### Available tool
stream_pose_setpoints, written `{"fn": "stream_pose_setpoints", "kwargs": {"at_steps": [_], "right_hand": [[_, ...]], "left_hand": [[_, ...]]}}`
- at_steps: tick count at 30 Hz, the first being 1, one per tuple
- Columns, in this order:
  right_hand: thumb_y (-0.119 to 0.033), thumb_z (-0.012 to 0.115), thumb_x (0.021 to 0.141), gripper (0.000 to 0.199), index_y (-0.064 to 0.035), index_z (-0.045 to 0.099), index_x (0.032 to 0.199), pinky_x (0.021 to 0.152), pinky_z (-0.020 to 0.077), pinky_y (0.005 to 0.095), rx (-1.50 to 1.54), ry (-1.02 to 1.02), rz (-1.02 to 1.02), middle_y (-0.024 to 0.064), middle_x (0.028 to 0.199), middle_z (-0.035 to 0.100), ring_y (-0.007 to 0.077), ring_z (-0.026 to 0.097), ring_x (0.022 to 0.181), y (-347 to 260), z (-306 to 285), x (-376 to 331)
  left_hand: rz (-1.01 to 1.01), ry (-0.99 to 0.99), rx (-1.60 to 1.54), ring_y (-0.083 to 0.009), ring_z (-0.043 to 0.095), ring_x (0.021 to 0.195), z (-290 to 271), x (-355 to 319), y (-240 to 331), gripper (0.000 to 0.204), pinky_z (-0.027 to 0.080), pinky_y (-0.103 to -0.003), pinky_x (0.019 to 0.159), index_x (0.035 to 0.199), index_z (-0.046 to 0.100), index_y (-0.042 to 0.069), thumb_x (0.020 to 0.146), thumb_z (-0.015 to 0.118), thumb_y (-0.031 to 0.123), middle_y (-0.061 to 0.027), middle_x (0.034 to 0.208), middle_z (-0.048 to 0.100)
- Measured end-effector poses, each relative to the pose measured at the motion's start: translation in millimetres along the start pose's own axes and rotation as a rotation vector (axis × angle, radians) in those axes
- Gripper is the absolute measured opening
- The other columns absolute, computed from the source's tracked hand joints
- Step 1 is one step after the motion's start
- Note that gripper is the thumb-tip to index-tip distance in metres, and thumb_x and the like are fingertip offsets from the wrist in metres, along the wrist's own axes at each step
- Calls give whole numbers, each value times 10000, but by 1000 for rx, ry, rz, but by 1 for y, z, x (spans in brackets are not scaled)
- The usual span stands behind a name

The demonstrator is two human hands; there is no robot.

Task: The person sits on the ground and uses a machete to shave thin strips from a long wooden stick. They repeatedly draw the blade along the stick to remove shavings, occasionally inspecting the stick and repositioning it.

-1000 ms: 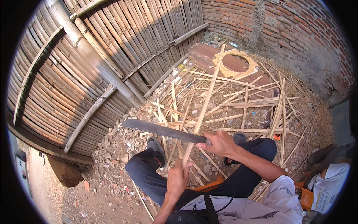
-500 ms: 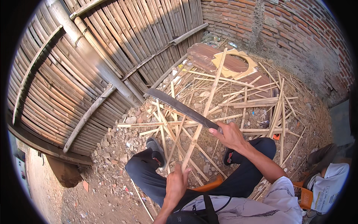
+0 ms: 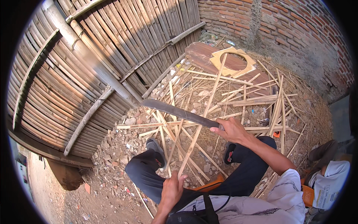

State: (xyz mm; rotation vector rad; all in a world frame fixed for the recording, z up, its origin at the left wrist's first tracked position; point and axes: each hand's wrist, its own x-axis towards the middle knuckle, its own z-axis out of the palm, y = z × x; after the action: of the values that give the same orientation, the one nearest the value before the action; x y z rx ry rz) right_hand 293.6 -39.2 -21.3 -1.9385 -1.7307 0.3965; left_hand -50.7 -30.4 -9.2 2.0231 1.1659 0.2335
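A bamboo fence (image 3: pixel 74 74) fills the left side, with rubble (image 3: pixel 119 145) heaped at its foot. Near the bottom, the person's left hand (image 3: pixel 172 190) is clamped round the lower end of a long bamboo strip (image 3: pixel 201 119), which rises from between the knees and leans away toward a far yellow board with a round hole (image 3: pixel 233 61). To the right, the right hand (image 3: pixel 232 130) is closed on the handle of a big knife (image 3: pixel 179 111), its dark blade reaching out left and slightly far, crossing the strip about midway up. I cannot tell whether the edge touches the strip or sits just in front of it. More split sticks (image 3: pixel 261 100) lie scattered over the ground beyond the knees, before a brick wall (image 3: pixel 283 26) on the far right.

The strip looks light, stiff and springy, likely splintery along its cut edges, so a firm hold low down, well below the blade, seems best. The knife looks heavy toward the tip and wants a full grip on the handle.

Compared with half a second ago, the blade lies flatter and lower, and the right hand has dropped a little; the left hand holds the same spot.
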Motion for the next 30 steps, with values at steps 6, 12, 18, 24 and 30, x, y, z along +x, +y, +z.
{"fn": "stream_pose_setpoints", "kwargs": {"at_steps": [6, 12, 18, 24, 30], "right_hand": [[-661, 557, 957, 661, -16, 696, 932, 462, 480, 441, -70, 25, -152, 127, 459, 517, 319, 591, 431, -12, 12, -3], [-617, 552, 981, 656, 23, 698, 988, 475, 471, 453, 76, 61, 28, 155, 469, 506, 331, 599, 451, -2, -1, 14], [-594, 563, 987, 633, 22, 664, 880, 478, 438, 460, -23, 2, -175, 141, 437, 452, 349, 533, 414, -42, 13, -6], [-627, 516, 991, 692, 36, 712, 1005, 554, 501, 491, 110, 5, 91, 208, 560, 577, 374, 650, 570, -12, -13, 16], [-625, 583, 961, 634, 1, 640, 880, 470, 451, 462, 6, 83, -144, 152, 456, 488, 375, 573, 439, -28, 11, -8]], "left_hand": [[51, -101, -143, -524, 589, 721, -4, 5, -2, 344, 449, -518, 635, 972, 545, -47, 1074, 521, 281, -277, 684, 588], [11, -123, -268, -241, 477, 617, -5, 1, -15, 397, 421, -404, 595, 900, 543, -28, 1104, 456, 301, -112, 640, 498], [11, -143, -352, -143, 412, 591, 3, 15, -11, 442, 392, -359, 564, 822, 533, -16, 1116, 428, 297, -48, 618, 460], [-63, -243, -484, -112, 372, 579, 3, 3, -27, 471, 362, -323, 541, 769, 494, 18, 1129, 395, 304, 9, 613, 412], [32, -278, -522, -58, 352, 502, 4, 9, -20, 506, 304, -267, 463, 699, 409, 83, 1141, 324, 313, 42, 571, 382]]}}
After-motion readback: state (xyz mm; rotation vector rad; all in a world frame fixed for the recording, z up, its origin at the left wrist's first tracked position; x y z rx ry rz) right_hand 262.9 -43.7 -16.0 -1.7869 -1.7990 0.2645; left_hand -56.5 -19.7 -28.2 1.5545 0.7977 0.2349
